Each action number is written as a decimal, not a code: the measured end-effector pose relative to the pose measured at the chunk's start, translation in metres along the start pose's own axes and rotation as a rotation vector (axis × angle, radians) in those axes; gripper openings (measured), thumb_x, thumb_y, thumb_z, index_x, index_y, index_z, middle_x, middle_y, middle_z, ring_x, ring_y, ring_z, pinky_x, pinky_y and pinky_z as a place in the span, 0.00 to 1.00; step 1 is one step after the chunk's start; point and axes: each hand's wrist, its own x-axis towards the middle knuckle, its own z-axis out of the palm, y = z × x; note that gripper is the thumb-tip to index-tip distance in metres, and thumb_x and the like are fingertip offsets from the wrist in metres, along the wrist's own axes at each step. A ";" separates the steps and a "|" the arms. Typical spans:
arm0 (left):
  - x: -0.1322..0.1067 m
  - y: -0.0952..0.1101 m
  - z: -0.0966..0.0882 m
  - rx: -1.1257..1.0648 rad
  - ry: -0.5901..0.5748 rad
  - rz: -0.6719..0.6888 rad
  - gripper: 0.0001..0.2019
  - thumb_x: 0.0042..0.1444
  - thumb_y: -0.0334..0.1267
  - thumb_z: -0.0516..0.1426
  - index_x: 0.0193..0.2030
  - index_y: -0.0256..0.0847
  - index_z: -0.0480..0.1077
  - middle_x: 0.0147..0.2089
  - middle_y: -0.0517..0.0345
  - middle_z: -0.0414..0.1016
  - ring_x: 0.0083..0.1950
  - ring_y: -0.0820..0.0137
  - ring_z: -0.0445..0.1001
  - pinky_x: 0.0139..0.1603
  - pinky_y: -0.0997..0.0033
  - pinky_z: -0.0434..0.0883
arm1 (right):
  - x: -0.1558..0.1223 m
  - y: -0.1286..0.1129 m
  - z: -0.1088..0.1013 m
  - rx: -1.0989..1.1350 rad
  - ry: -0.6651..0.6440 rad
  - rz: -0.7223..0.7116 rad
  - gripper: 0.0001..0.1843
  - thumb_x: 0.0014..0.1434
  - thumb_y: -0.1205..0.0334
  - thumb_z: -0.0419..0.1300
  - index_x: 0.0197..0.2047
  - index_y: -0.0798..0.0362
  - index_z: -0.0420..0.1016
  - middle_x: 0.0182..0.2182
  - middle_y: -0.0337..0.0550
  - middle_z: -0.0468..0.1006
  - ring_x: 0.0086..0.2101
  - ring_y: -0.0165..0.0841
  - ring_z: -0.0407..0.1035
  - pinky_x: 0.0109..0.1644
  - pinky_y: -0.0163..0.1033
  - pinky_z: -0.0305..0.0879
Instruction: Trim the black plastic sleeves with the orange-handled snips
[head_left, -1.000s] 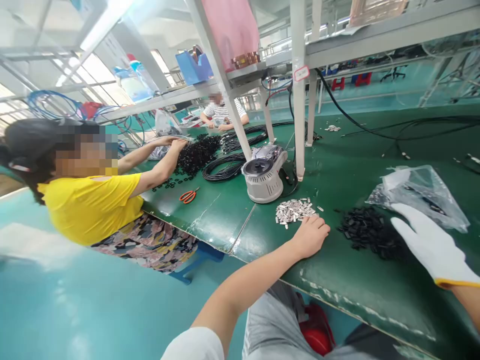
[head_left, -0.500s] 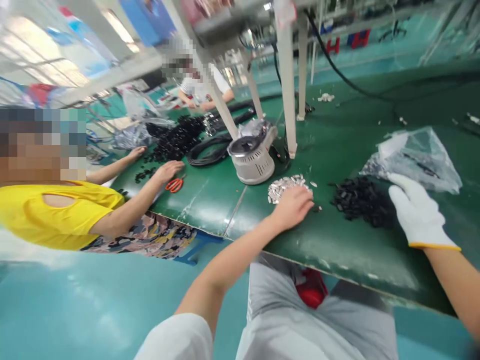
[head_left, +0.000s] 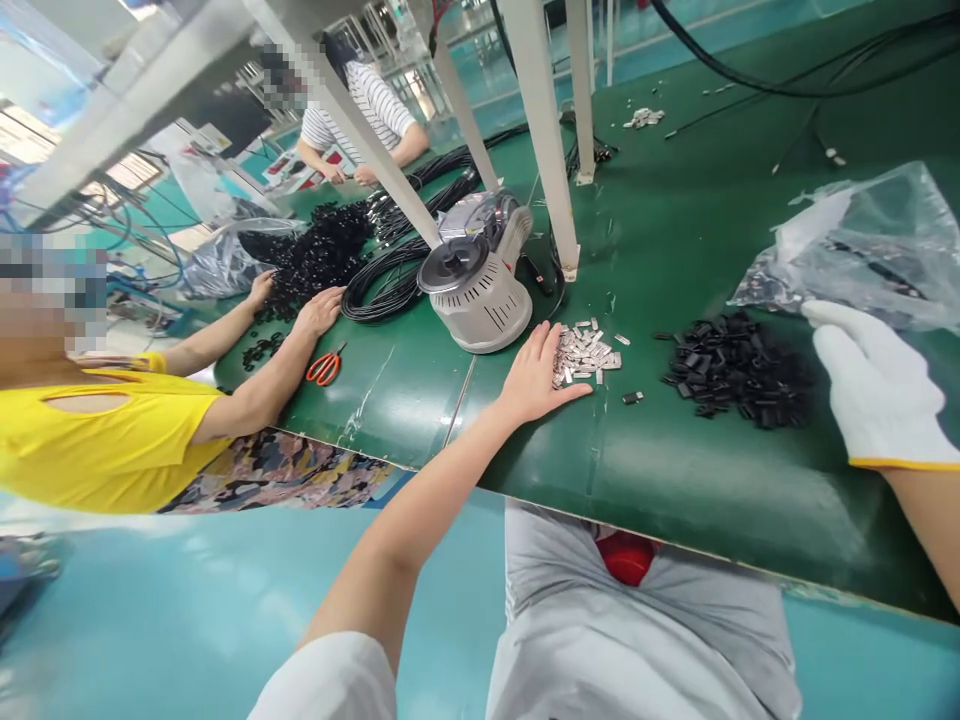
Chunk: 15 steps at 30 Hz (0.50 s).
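A loose pile of small silver metal clips lies on a green work surface, just beside the fingertips of a person's bare left hand, which rests open and palm down, fingers spread, holding nothing. The right hand, in a white cotton glove with a yellow cuff, is open with fingers together and appears empty at the far edge of a heap of small black pieces; whether it touches the surface cannot be told. A single small dark piece lies between the two heaps, which appear sorted by kind, each within easy reach of one hand. A clear plastic bag sits behind the gloved hand. Beyond a round grey benchtop machine and coils of black cable, a co-worker in a yellow top reaches toward a black mound, near orange-handled scissors.
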 end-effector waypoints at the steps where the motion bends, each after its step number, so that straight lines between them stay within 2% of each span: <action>1: 0.007 0.000 0.002 -0.005 0.004 -0.005 0.57 0.57 0.72 0.59 0.79 0.33 0.46 0.81 0.27 0.50 0.83 0.45 0.49 0.81 0.43 0.54 | 0.001 -0.001 0.001 -0.004 0.005 0.004 0.21 0.71 0.47 0.55 0.63 0.29 0.76 0.63 0.29 0.76 0.66 0.36 0.67 0.77 0.51 0.53; 6: 0.029 0.001 0.011 -0.061 0.038 0.016 0.56 0.55 0.71 0.62 0.78 0.35 0.49 0.79 0.31 0.55 0.82 0.46 0.52 0.81 0.43 0.56 | 0.001 -0.008 0.003 -0.013 0.012 0.036 0.21 0.70 0.48 0.55 0.62 0.30 0.78 0.62 0.31 0.77 0.66 0.38 0.68 0.76 0.52 0.54; 10: 0.036 0.003 0.004 -0.079 0.075 0.066 0.51 0.57 0.69 0.62 0.76 0.36 0.53 0.78 0.33 0.58 0.81 0.47 0.55 0.80 0.44 0.57 | 0.001 -0.011 0.002 0.016 -0.008 0.041 0.21 0.70 0.48 0.55 0.62 0.32 0.78 0.62 0.32 0.77 0.66 0.37 0.67 0.77 0.50 0.53; 13: 0.045 0.017 -0.003 -0.024 0.097 0.138 0.38 0.64 0.62 0.60 0.73 0.42 0.62 0.76 0.40 0.63 0.80 0.50 0.58 0.80 0.45 0.57 | 0.002 -0.011 0.001 0.038 -0.027 0.026 0.21 0.70 0.48 0.55 0.63 0.32 0.78 0.63 0.31 0.77 0.65 0.36 0.67 0.77 0.48 0.53; 15: 0.054 0.033 -0.002 0.003 0.048 0.230 0.26 0.69 0.55 0.56 0.68 0.46 0.68 0.74 0.47 0.67 0.78 0.53 0.61 0.79 0.45 0.56 | 0.002 -0.011 -0.001 0.033 -0.032 0.035 0.21 0.70 0.49 0.56 0.63 0.30 0.77 0.63 0.29 0.76 0.66 0.36 0.67 0.77 0.49 0.53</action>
